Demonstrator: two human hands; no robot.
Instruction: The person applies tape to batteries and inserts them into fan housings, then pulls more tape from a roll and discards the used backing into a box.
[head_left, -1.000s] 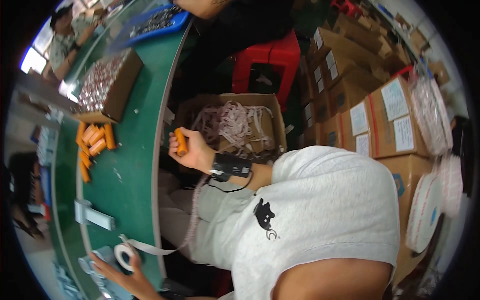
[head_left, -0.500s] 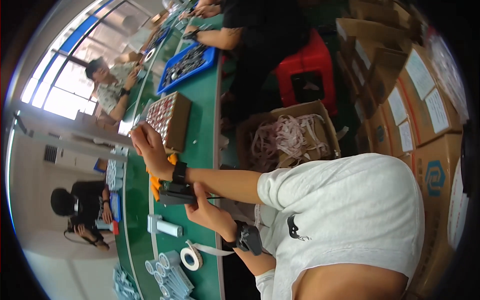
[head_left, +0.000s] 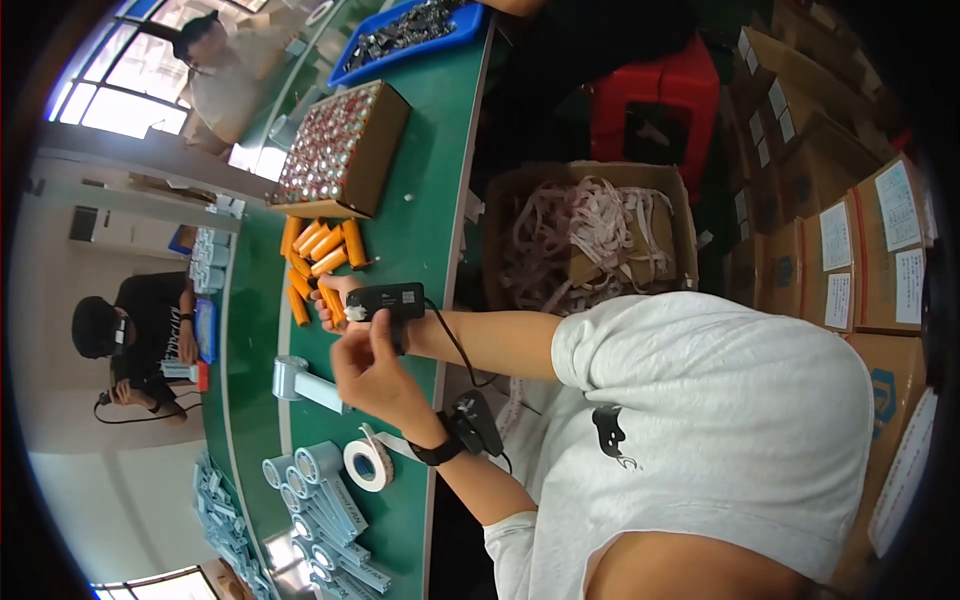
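My right hand (head_left: pixel 345 287) reaches in at the middle, above the green bench. Its thumb and fingers close round an orange-wrapped cylinder (head_left: pixel 331 303), partly hidden by the black device (head_left: pixel 388 301) strapped to that wrist. More orange cylinders (head_left: pixel 330 262) lie loose just beyond it. Below, my left hand (head_left: pixel 378 378) has curled fingers, with its thumb at the device's edge. A small white scrap (head_left: pixel 355 314) shows by the device's end; whether either hand holds it is unclear. Near my left hand lie a light-blue T-shaped housing (head_left: pixel 318 391) and a roll of white tape (head_left: pixel 368 466).
A carton packed with red-and-white cells (head_left: pixel 395 130) and a blue tray of dark parts (head_left: pixel 405 40) stand farther up the green bench (head_left: pixel 425 200). Light-blue housings (head_left: pixel 325 510) lie at the bottom. A carton of paper strips (head_left: pixel 680 185), a red stool (head_left: pixel 655 100) and co-workers surround it.
My right hand has come down from beside the cell carton to the orange cylinders and closed on one. My left hand has shifted left and up from the wrist device's rear. The view has swung.
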